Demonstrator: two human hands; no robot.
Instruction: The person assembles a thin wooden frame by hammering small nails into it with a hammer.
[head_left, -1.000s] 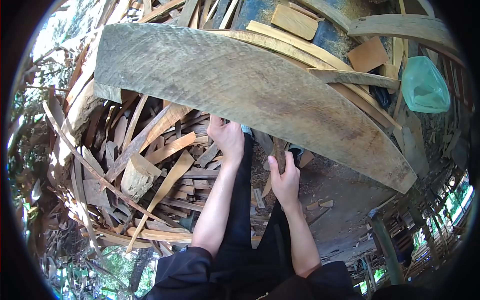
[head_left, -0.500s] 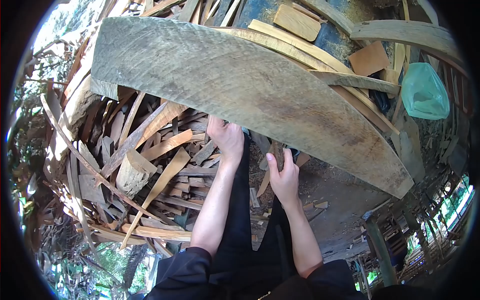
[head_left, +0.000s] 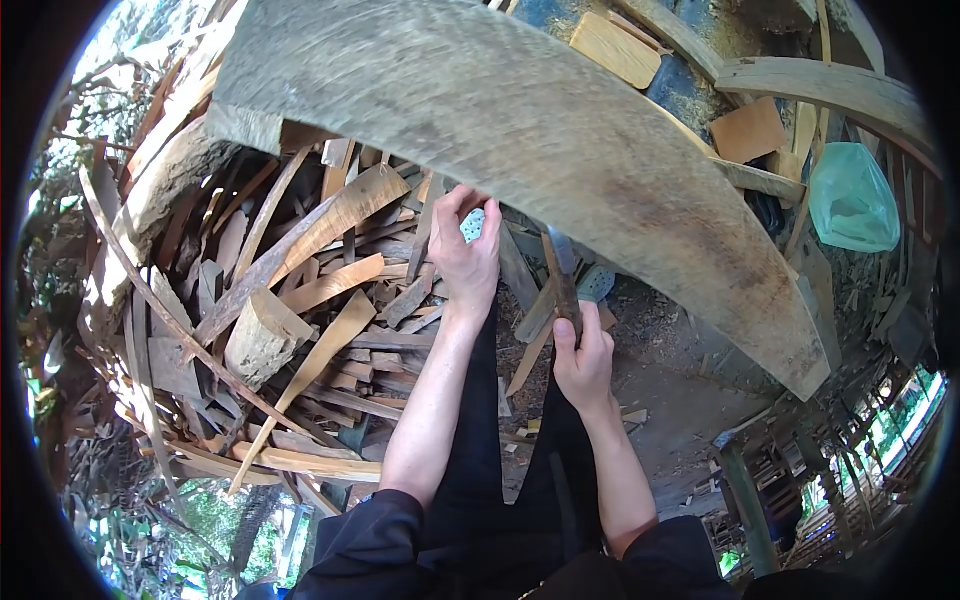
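A large curved wooden plank (head_left: pixel 500 130), grey and brown with saw marks, spans the upper middle, its left end thicker. My left hand (head_left: pixel 465 250) has its fingers curled up at the plank's lower edge, gripping it from below. My right hand (head_left: pixel 585 362) is closed around the handle of a tool (head_left: pixel 563 280) with a metal blade, which points up to the plank's lower edge. The blade's top end is close to that edge; whether it touches I cannot tell. Patterned light-green footwear (head_left: pixel 597 283) shows beyond my right hand.
A heap of wood offcuts (head_left: pixel 380 360) and a cut log piece (head_left: pixel 265 338) lie at the left. A green plastic bag (head_left: pixel 853 198) is at the right, near a curved beam (head_left: pixel 820 80). Wooden blocks (head_left: pixel 615 50) lie at the top.
The plank's upper edge has shifted up in view and its face looks larger. My right hand has moved down and slightly right, and the tool now shows. My left hand's fingers are more visible.
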